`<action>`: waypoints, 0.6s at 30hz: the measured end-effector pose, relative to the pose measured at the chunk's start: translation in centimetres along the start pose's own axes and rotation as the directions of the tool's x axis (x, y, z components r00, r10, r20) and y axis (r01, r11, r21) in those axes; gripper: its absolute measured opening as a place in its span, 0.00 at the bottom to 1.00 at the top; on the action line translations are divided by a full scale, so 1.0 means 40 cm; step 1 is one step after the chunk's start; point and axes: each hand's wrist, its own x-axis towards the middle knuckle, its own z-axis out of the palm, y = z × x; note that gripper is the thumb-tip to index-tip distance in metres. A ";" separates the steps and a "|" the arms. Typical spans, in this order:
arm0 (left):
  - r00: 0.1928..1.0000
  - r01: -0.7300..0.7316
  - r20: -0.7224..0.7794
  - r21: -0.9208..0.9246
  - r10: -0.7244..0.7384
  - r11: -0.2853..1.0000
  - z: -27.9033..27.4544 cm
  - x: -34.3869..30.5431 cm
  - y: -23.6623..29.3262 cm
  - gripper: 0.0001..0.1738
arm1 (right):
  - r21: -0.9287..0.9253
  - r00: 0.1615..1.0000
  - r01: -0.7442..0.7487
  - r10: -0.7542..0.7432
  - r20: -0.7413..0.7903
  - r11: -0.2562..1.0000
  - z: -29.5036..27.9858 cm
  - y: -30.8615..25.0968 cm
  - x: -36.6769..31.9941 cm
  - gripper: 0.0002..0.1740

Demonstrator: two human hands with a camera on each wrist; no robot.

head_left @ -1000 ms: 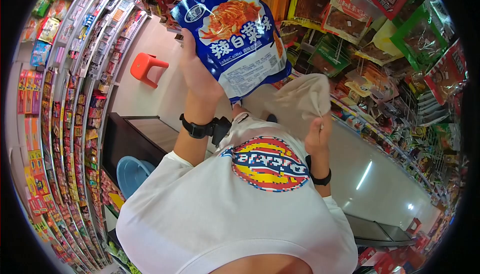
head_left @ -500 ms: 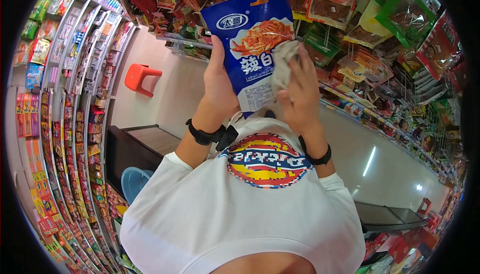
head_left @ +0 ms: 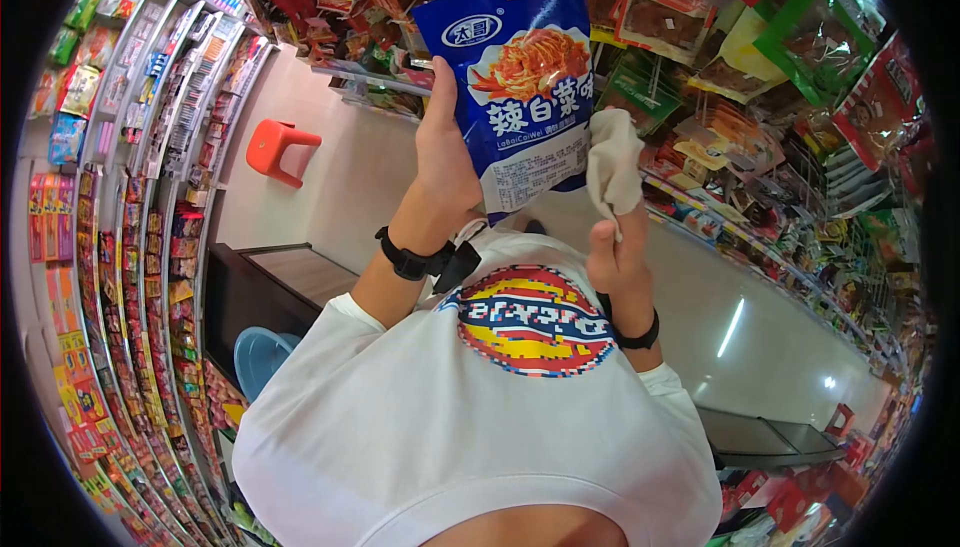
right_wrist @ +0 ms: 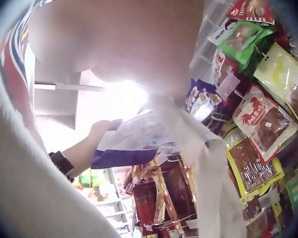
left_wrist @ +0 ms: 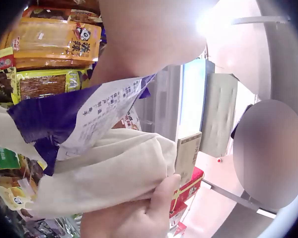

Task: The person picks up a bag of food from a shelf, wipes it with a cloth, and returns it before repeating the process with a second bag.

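My left hand (head_left: pixel 445 162) grips a blue snack bag of spicy cabbage (head_left: pixel 530 67) by its left side, thumb along the front edge and the other fingers hidden behind. The bag stands nearly upright before my chest, printed front toward the head camera. A beige cloth (head_left: pixel 614 162) is pinched in my right hand (head_left: pixel 622 272), beside the bag's lower right edge. In the left wrist view the cloth (left_wrist: pixel 104 173) bunches up under the bag (left_wrist: pixel 94 111). The right wrist view has the cloth (right_wrist: pixel 213 183) hanging down, with the bag (right_wrist: pixel 134 139) behind it.
Hanging packaged snacks (head_left: pixel 665 7) fill the rack ahead and to the right. Shelves of small packets (head_left: pixel 140 247) run along the left. A red stool (head_left: pixel 280 152) stands on the floor, and a blue basin (head_left: pixel 262 359) is by my left elbow.
The cloth came from the right onto the bag's front, rubbed over it, and now sits off its right edge. The bag has shifted right and down from its earlier place.
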 end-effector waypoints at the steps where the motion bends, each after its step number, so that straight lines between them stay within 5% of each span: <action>1: 0.999 0.010 0.042 -0.060 -0.008 0.998 -0.005 0.001 -0.001 0.36 | 0.020 1.000 -0.020 0.019 0.012 1.000 0.003 -0.002 0.004 0.33; 12: 0.999 -0.023 -0.046 -0.039 0.021 0.999 0.018 0.005 0.002 0.32 | -0.023 0.996 0.016 -0.014 0.083 1.000 0.021 0.016 0.019 0.34; 18: 0.999 0.005 0.046 -0.113 0.000 0.994 0.007 0.013 -0.011 0.32 | -0.003 0.992 -0.057 0.057 0.113 0.998 0.012 0.017 0.011 0.34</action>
